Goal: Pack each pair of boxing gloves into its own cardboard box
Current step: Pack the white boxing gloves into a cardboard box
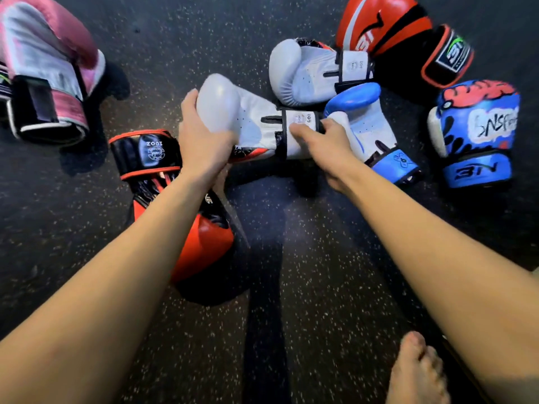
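1. Right hand (326,144) holds the white glove (256,126) at its cuff, fingers (302,132) curled over the strap.
2. Left hand (201,141) grips the same glove's padded end, thumb up its side, fingers wrapped round beneath.
3. The glove lies sideways between both hands, palm side up, over the dark speckled floor (277,287), with a shadow under it.
4. Second white glove (306,74) lies just beyond it, palm up, against the far red glove (388,27).
5. Blue glove (364,123) lies just beside the right hand. Patterned glove (478,135) lies farther right.
6. Near red glove (204,243) lies under the left forearm.
7. Pink glove (49,68) lies far left, well apart.
8. Bare foot (417,374) at lower right.
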